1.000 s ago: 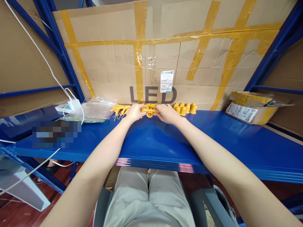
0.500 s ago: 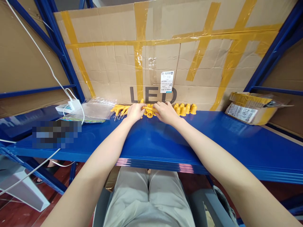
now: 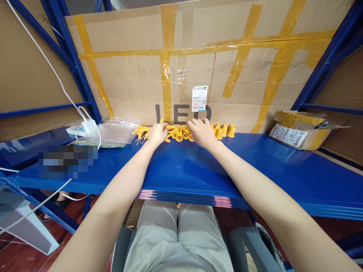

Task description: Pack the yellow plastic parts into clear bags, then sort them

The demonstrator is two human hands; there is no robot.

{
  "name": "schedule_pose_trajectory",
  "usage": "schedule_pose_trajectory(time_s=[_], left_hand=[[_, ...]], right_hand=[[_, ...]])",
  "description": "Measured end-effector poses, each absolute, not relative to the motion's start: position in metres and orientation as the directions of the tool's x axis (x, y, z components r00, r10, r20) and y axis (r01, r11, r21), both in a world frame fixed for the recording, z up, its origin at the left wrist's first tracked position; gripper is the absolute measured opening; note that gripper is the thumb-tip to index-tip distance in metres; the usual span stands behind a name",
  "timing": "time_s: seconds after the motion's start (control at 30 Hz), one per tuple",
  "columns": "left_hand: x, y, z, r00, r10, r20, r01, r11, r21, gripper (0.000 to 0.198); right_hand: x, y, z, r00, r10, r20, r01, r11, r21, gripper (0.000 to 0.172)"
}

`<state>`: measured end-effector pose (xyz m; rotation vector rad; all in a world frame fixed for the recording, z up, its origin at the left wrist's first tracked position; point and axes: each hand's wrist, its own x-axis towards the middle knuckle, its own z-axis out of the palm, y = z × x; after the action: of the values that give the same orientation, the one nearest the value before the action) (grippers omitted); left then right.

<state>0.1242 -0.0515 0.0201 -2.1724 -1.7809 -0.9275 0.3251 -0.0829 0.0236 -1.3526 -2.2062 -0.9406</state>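
Observation:
On the blue shelf, my left hand (image 3: 157,134) is closed around a yellow plastic piece (image 3: 168,140), whose ends stick out above and below the fingers. More yellow branching pieces (image 3: 138,131), with thin dark-and-white curly bits under them, lie just left of it. My right hand (image 3: 200,132) is over the row of yellow parts, fingers curled down; whatever is under the fingertips is hidden. Between the hands, several yellow bell-shaped cups (image 3: 179,136) lie with their round mouths toward me. Other yellow cups (image 3: 231,131) stand upright to the right of my right hand.
A large taped cardboard box (image 3: 136,83) marked LED forms the back wall. At the right is a small open carton (image 3: 297,130). A clear plastic bag (image 3: 117,130), a white plug with cable (image 3: 89,126) and a blurred-out dark object (image 3: 68,160) are at the left.
My hands have moved apart from the yellow piece they met at. The left shifts slightly left with it, the right slightly right, uncovering more cup mouths between them.

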Motion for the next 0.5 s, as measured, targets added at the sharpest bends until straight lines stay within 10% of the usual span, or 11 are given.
schedule_pose_trajectory(time_s=[0.5], left_hand=[[0.101,-0.030,0.009,-0.168,0.674,0.720,0.797,-0.337,0.501,0.056]], right_hand=[[0.324,-0.087,0.022,-0.445,0.699,0.560,0.895,0.347,0.279,0.027]])
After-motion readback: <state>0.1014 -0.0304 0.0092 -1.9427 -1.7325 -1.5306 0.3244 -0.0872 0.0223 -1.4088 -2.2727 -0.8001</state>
